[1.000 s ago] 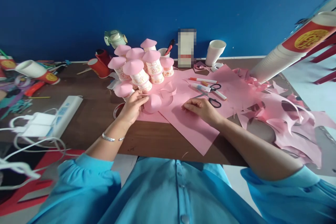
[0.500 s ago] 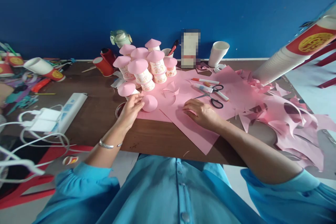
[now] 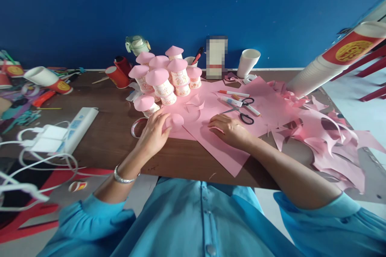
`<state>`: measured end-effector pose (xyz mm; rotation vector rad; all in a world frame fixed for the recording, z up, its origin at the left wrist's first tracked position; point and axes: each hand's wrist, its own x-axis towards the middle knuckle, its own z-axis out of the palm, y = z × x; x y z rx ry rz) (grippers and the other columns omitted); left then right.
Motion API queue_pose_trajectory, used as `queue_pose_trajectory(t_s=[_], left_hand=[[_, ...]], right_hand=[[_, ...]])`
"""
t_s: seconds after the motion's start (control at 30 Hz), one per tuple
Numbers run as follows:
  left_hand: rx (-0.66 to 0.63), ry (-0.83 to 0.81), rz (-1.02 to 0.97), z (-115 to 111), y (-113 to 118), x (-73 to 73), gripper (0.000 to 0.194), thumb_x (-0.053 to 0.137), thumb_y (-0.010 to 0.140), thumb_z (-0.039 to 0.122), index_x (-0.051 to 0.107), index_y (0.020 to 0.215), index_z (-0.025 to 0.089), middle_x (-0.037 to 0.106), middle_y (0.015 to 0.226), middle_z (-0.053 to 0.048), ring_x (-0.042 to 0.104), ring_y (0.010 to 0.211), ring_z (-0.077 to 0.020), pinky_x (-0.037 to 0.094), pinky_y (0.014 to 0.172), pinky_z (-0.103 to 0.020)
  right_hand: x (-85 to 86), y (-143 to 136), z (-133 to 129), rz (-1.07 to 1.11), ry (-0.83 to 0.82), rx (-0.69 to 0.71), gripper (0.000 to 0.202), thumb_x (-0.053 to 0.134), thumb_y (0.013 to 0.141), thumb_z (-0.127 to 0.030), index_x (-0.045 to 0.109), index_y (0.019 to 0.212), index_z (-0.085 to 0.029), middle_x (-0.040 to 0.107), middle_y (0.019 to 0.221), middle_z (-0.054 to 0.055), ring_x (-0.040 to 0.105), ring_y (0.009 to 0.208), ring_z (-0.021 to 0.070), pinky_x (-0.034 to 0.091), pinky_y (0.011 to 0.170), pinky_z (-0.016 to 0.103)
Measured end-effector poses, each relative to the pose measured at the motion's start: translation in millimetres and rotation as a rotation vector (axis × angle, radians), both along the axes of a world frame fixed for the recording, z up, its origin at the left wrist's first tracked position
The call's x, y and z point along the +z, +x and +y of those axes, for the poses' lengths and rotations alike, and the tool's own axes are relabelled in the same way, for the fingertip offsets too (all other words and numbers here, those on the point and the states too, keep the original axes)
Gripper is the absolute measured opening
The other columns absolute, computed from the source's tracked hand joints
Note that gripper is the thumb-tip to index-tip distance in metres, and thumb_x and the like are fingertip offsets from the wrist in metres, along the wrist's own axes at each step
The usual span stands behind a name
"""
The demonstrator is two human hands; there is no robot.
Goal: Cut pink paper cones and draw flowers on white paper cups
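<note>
Evidently, with the gap between the hands as the clock's centre, the pink sheet (image 3: 224, 152) reaches nearest at five o'clock. The right hand (image 3: 230, 128), at three, rests on it, fingers curled, perhaps as a weight; I cannot tell whether anything sits beneath. At nine, the left hand (image 3: 155, 130), thumb spread from the fingers, meets the edge of a pink cone (image 3: 175, 121) at ten; whether it grips is unclear. Scissors (image 3: 241, 117) lie at two, presumably for easy reach. Farther, at eleven, pink-roofed cups (image 3: 163, 88) stand clustered, probably keeping the front free.
</note>
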<state>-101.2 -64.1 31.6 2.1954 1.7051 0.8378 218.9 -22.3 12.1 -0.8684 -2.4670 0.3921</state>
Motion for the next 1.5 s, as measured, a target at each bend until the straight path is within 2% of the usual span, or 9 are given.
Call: queue_pose_trajectory(t_s=[0.17, 0.3, 0.4, 0.47, 0.67, 1.1, 1.27, 1.4, 1.5], left_hand=[[-0.066, 0.074, 0.162, 1.8, 15.7, 14.5, 0.034, 0.061, 0.094, 0.020, 0.067, 0.127, 0.023, 0.069, 0.135, -0.013, 0.064, 0.130, -0.0346, 0.049, 0.115, -0.051], [-0.161, 0.091, 0.274, 17.2, 36.6, 22.3, 0.035, 0.061, 0.096, 0.018, 0.066, 0.131, 0.019, 0.072, 0.132, -0.012, 0.068, 0.123, -0.0310, 0.056, 0.109, -0.048], [-0.257, 0.092, 0.331, 31.5, 50.2, 17.6, 0.042, 0.060, 0.097, 0.017, 0.061, 0.139, 0.015, 0.068, 0.143, -0.014, 0.065, 0.131, -0.0302, 0.055, 0.112, -0.047], [-0.278, 0.102, 0.360, 38.5, 55.4, 10.2, 0.046, 0.058, 0.098, 0.016, 0.057, 0.144, 0.012, 0.064, 0.148, -0.017, 0.062, 0.137, -0.0315, 0.054, 0.115, -0.048], [-0.265, 0.192, 0.337, 42.5, 51.0, -7.5, 0.046, 0.057, 0.100, 0.017, 0.055, 0.145, 0.009, 0.064, 0.147, -0.021, 0.061, 0.137, -0.0325, 0.053, 0.117, -0.050], [-0.309, 0.262, 0.213, 45.9, 38.0, -12.5, 0.049, 0.064, 0.099, 0.025, 0.053, 0.145, 0.014, 0.067, 0.140, -0.019, 0.065, 0.131, -0.0322, 0.057, 0.112, -0.052], [-0.426, 0.268, 0.199, 38.9, 50.1, -9.2, 0.050, 0.059, 0.103, 0.028, 0.050, 0.151, 0.016, 0.064, 0.147, -0.017, 0.062, 0.137, -0.0295, 0.056, 0.115, -0.050], [-0.580, 0.233, 0.227, 28.8, 62.2, -9.4, 0.056, 0.057, 0.104, 0.033, 0.045, 0.158, 0.020, 0.056, 0.159, -0.016, 0.053, 0.149, -0.0301, 0.049, 0.123, -0.052], [-0.669, 0.193, 0.241, 24.6, 67.8, -14.0, 0.061, 0.057, 0.105, 0.037, 0.041, 0.160, 0.020, 0.051, 0.162, -0.017, 0.047, 0.153, -0.0315, 0.047, 0.124, -0.054]], right_hand=[[0.0, 1.0, -0.1, -0.003, 0.026, 0.005, 0.025, 0.053, 0.107, -0.028, 0.075, 0.106, -0.017, 0.077, 0.111, 0.015, 0.073, 0.100, 0.0277, 0.061, 0.086, 0.041], [-3.3, -3.0, -6.1, -0.011, 0.049, 0.069, 0.034, 0.062, 0.104, -0.040, 0.070, 0.129, -0.018, 0.073, 0.129, 0.017, 0.069, 0.119, 0.0318, 0.060, 0.099, 0.049], [-8.8, -7.5, -13.0, -0.120, 0.081, 0.089, 0.070, 0.069, 0.097, -0.057, 0.055, 0.151, -0.014, 0.059, 0.155, 0.021, 0.052, 0.146, 0.0404, 0.047, 0.118, 0.063], [-11.4, -8.8, -16.0, -0.206, 0.067, 0.094, 0.081, 0.065, 0.098, -0.063, 0.048, 0.158, -0.012, 0.049, 0.164, 0.021, 0.043, 0.153, 0.0412, 0.038, 0.125, 0.065], [-10.2, -1.7, -11.0, -0.297, 0.006, 0.156, 0.072, 0.053, 0.106, -0.058, 0.039, 0.165, -0.019, 0.038, 0.171, 0.012, 0.034, 0.161, 0.0316, 0.029, 0.133, 0.056], [-6.2, 47.1, -1.8, -0.236, 0.100, 0.421, 0.082, 0.059, 0.104, -0.058, 0.026, 0.169, -0.021, 0.037, 0.171, 0.015, 0.028, 0.164, 0.0284, 0.025, 0.135, 0.051], [-9.1, 42.6, 16.2, -0.197, 0.152, 0.485, 0.073, 0.058, 0.106, -0.053, 0.036, 0.166, -0.018, 0.043, 0.168, 0.017, 0.032, 0.162, 0.0285, 0.030, 0.133, 0.052], [-1.6, 44.4, 22.9, -0.172, 0.227, 0.499, 0.067, 0.061, 0.105, -0.049, 0.046, 0.160, -0.015, 0.057, 0.158, 0.019, 0.046, 0.155, 0.0304, 0.043, 0.125, 0.050], [9.1, 55.5, 23.0, -0.106, 0.288, 0.345, 0.053, 0.061, 0.106, -0.038, 0.052, 0.155, -0.019, 0.071, 0.142, 0.014, 0.063, 0.138, 0.0276, 0.055, 0.114, 0.045]])
